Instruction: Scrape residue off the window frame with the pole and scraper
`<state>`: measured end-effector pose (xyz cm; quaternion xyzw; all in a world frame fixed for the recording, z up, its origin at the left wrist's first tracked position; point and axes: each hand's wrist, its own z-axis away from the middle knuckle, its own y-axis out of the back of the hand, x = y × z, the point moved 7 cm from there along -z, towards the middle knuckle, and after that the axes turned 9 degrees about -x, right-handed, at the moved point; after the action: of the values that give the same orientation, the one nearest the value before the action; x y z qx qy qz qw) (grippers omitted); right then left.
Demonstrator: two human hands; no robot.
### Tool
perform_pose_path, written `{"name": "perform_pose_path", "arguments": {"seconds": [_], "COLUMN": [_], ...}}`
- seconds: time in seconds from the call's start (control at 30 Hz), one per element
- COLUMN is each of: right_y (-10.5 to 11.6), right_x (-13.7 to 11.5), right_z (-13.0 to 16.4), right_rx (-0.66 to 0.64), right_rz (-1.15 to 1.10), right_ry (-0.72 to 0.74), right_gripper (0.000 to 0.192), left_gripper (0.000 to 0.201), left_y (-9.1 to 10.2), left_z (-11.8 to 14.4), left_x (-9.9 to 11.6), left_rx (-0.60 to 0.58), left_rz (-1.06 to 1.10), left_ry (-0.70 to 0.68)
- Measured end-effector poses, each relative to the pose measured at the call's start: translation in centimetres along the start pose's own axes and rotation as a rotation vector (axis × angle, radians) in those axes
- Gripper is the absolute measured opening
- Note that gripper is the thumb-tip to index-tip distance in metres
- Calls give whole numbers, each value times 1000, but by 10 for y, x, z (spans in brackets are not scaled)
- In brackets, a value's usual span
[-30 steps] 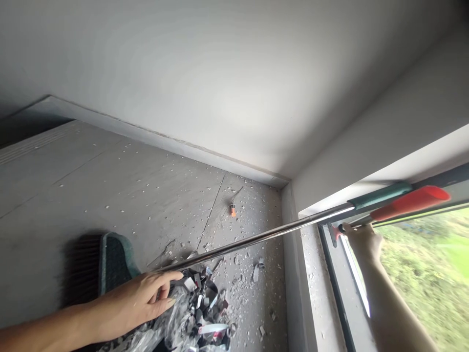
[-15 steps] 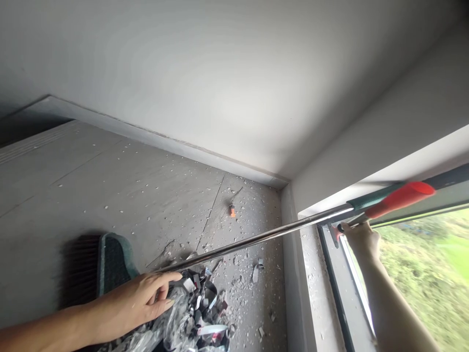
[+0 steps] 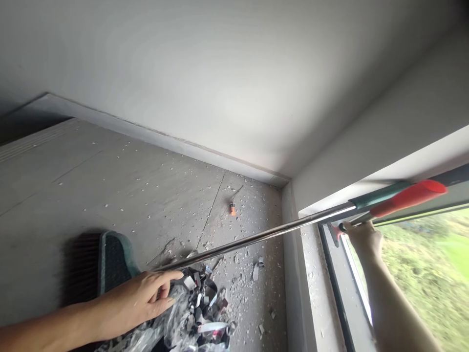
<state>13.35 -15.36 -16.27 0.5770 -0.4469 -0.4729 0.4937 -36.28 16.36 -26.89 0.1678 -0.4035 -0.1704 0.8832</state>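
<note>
My right hand is closed around the metal shaft of a red-handled scraper at the window frame. Its small red head is by the dusty sill. Lower left, my left hand has loosely bent fingers, with thumb and index apart and nothing between them. Beside it is a green broom with dark bristles; its metal pole slants up to a green grip near the scraper. Whether the left hand touches the pole I cannot tell. Scraps and clear plastic lie heaped under that hand.
White crumbs and scraps are scattered over the grey floor. A small orange piece lies near the corner. A pale wall with a skirting board meets the window reveal. Greenery shows beyond the window.
My right hand and the scraper have shifted slightly to the right, and the red handle reaches farther right. My left hand and the broom stay nearly where they were.
</note>
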Motion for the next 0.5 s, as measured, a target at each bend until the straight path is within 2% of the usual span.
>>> {"name": "perform_pose_path", "arguments": {"seconds": [0.1, 0.23, 0.33, 0.4, 0.5], "right_y": [-4, -2, -9, -14, -14], "right_x": [0, 3, 6, 15, 33], "right_z": [-1, 4, 12, 18, 28], "right_rx": [-14, 65, 20, -10, 84], "right_rz": [-12, -15, -54, -67, -100], "right_ry": [14, 11, 28, 8, -21], "right_gripper": [40, 40, 36, 34, 38], "left_gripper": [56, 53, 52, 53, 53], "left_y": [0, 1, 2, 2, 2], "left_z": [0, 0, 1, 2, 0], "left_x": [2, 3, 4, 4, 4], "left_rx": [10, 23, 35, 31, 26], "left_rz": [-9, -15, -12, -8, -16], "left_ry": [-12, -17, -21, -15, -17]}}
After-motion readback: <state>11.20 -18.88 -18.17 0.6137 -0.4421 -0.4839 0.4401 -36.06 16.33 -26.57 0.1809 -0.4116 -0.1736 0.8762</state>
